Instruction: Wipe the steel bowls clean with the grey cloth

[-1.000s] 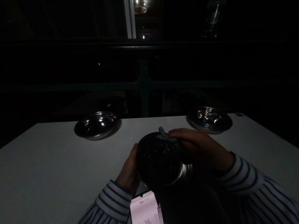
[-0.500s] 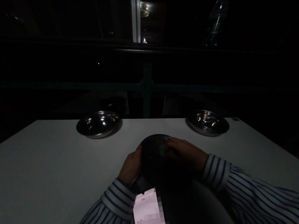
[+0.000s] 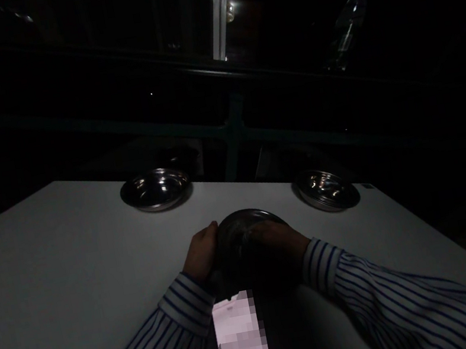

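Note:
Between my hands is a dark metal bowl (image 3: 236, 240), its round rim catching a little light. My left hand (image 3: 202, 253) grips the bowl's left side, fingers mostly hidden under it. My right hand (image 3: 278, 241) reaches over the right rim, its fingers down inside the bowl. Shadow hides whether those fingers hold anything. Below the bowl a lit phone (image 3: 236, 324) shows a pale screen, partly blurred out.
A shiny steel bowl (image 3: 155, 189) stands at the far left edge of the white table (image 3: 73, 269). Another steel bowl or small stack (image 3: 326, 189) stands near the far right corner. Behind, in the dark, are a clear bottle (image 3: 348, 24) and a railing (image 3: 232, 132).
The bowl has tilted so more of its rim and inside shows. My right hand has shifted left and deeper into it, while my left hand keeps its grip. The view has moved slightly.

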A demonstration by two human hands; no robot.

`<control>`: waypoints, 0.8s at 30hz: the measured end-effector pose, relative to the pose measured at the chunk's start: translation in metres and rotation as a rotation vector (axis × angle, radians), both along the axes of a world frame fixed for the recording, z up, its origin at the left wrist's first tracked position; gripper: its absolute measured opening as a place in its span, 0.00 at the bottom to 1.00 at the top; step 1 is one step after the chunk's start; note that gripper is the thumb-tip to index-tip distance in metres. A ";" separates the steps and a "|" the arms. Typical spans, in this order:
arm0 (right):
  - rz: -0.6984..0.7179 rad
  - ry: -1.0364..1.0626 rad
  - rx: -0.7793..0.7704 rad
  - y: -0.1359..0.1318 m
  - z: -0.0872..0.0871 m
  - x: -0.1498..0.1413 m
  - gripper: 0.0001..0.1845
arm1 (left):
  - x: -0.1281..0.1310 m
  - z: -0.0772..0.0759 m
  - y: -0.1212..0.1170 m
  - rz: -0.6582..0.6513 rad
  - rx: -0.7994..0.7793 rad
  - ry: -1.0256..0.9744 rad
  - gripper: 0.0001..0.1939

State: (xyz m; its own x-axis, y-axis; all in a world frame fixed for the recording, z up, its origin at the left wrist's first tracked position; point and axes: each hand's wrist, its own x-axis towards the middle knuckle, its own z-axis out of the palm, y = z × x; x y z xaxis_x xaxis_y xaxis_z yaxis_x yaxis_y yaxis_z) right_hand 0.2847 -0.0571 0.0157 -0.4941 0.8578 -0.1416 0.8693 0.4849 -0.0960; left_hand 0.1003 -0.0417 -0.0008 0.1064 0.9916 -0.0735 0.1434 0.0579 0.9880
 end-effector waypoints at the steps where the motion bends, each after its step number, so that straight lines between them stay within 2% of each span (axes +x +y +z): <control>1: 0.016 -0.006 -0.003 0.001 -0.003 0.001 0.17 | 0.002 -0.002 0.001 0.005 -0.003 -0.002 0.16; 3: 0.041 -0.017 -0.009 0.004 -0.009 0.003 0.18 | 0.005 -0.009 0.002 0.017 0.009 0.009 0.19; 7: 0.044 -0.021 -0.015 0.011 -0.014 0.004 0.19 | 0.009 -0.020 0.003 -0.014 0.087 0.012 0.17; 13: 0.029 0.040 -0.038 0.016 -0.014 -0.007 0.21 | 0.012 -0.020 0.002 0.000 0.127 0.056 0.17; 19: 0.085 0.187 -0.106 -0.004 -0.020 -0.023 0.18 | 0.014 -0.019 -0.001 0.076 0.137 0.128 0.17; 24: 0.036 0.362 -0.175 -0.018 -0.031 -0.021 0.22 | 0.014 -0.022 -0.001 0.091 0.168 0.140 0.19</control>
State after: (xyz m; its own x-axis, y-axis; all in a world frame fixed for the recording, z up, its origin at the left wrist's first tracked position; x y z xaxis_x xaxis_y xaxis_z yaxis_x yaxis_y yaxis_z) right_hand 0.2636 -0.0754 -0.0157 -0.5683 0.8173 -0.0950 0.7468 0.4638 -0.4766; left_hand 0.1143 -0.0429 -0.0225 0.0165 0.9962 0.0854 0.2814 -0.0866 0.9557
